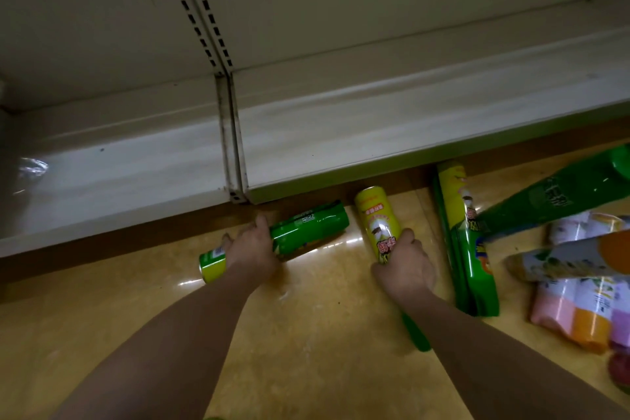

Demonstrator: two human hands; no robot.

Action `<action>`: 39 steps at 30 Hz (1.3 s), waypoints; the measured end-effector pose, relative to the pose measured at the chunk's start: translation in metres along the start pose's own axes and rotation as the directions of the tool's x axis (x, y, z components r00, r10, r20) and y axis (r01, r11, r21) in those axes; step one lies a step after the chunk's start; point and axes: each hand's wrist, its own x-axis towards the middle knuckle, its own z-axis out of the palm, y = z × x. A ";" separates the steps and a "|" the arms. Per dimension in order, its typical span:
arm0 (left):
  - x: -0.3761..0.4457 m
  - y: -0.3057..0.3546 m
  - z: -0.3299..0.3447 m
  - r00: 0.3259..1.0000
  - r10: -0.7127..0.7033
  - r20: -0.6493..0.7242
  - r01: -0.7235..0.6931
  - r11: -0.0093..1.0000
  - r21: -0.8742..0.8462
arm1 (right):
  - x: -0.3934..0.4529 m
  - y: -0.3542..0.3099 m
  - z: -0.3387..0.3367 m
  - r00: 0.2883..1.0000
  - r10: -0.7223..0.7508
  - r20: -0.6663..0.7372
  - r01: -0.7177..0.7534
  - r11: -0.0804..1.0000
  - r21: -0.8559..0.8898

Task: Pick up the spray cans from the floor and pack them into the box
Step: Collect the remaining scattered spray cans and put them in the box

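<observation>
Two spray cans lie on the yellow floor just in front of the shelf base. My left hand (253,251) grips a green can (306,232) around its middle; its yellow-green end sticks out to the left of the hand. My right hand (405,268) grips a yellow can (376,218) near its lower end, and the can's green end (414,331) shows below my wrist. To the right a tall yellow-and-green can (467,242) lies lengthwise on the floor. No box is in view.
An empty cream metal shelf (341,147) overhangs the floor right behind the cans. At the right lie a long green can (552,194) and a heap of pastel cans (579,283). Bare floor (306,334) spreads between my arms.
</observation>
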 end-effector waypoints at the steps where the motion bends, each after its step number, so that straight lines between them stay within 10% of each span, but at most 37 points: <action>1: -0.003 -0.001 0.000 0.999 -0.011 0.041 0.012 1.000 -0.028 | -0.003 0.000 0.001 1.000 0.000 0.004 0.000 1.000 0.010; 14: -0.171 -0.009 -0.120 0.999 0.023 0.047 -0.001 0.902 -0.431 | -0.155 -0.042 -0.116 0.983 -0.002 0.185 -0.036 0.979 0.199; 26: -0.475 -0.041 -0.380 0.953 -0.301 0.018 0.221 0.655 -0.722 | -0.420 -0.127 -0.378 0.854 -0.193 0.482 0.082 0.967 0.242; 39: -0.761 -0.171 -0.492 0.748 -0.663 -0.013 0.248 0.297 -0.922 | -0.705 -0.246 -0.478 0.472 -0.414 0.778 0.225 0.910 0.348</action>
